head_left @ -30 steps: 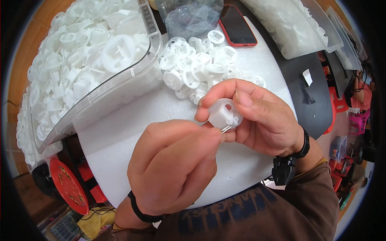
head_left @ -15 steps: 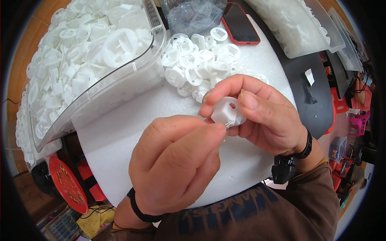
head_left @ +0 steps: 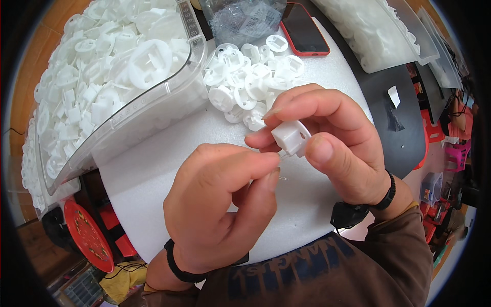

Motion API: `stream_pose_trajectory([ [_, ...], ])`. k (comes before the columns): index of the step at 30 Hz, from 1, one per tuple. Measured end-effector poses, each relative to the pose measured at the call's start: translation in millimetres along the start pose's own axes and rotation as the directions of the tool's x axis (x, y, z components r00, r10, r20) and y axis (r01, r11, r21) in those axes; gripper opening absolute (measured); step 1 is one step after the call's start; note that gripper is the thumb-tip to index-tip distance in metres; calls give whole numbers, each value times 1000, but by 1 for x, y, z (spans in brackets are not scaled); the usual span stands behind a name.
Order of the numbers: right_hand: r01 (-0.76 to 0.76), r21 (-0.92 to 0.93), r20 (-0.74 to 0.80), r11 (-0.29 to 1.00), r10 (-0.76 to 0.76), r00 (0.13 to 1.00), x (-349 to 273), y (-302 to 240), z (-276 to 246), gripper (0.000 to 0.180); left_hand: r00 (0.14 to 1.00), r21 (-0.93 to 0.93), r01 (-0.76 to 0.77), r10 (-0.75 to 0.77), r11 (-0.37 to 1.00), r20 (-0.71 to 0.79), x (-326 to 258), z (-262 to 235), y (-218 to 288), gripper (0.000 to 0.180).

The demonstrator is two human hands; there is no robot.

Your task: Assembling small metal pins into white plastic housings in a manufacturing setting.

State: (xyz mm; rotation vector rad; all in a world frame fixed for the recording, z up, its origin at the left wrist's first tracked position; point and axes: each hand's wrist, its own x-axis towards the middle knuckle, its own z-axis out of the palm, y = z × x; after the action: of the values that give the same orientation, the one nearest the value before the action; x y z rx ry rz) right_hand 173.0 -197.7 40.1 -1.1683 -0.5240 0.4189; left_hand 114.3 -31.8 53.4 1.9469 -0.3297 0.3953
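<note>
Between its thumb and fingertips my right hand [head_left: 340,138] holds a white plastic part [head_left: 290,138], a round disc with a boxy block standing out of it. My left hand [head_left: 220,204] is closed in a pinch just below the block. Its fingertips grip a small piece with thin wire-like legs [head_left: 282,154], mostly hidden by the thumb and finger. The leg tips are close to the block; whether they touch it I cannot tell. Beyond my hands, a heap of similar white plastic parts [head_left: 254,82] lies on the white foam sheet [head_left: 153,179].
A large clear bin [head_left: 148,102] full of white parts stands at the left. At the back are a clear bag [head_left: 245,23] of small pieces and a red-edged phone [head_left: 306,30]. Another filled tub [head_left: 378,41] sits back right; a red round tray [head_left: 88,235] is at lower left.
My right hand has moved slightly up and turned the white part, so its disc shows more edge-on. The left hand has drawn back slightly left, still pinching.
</note>
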Motion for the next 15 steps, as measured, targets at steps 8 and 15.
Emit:
stream_pose_trajectory([
  [8, 61, -149, 81, 987, -49, 995, -2, 0, -6, 35, 992, 9, -127, 127, 992, -1, -2, 6, -7, 28],
  [15, -133, 14, -20, 991, 133, 991, -1, -9, -4, 34, 999, -60, 11, -13, 998, -35, 1, 6, -10, 29],
])
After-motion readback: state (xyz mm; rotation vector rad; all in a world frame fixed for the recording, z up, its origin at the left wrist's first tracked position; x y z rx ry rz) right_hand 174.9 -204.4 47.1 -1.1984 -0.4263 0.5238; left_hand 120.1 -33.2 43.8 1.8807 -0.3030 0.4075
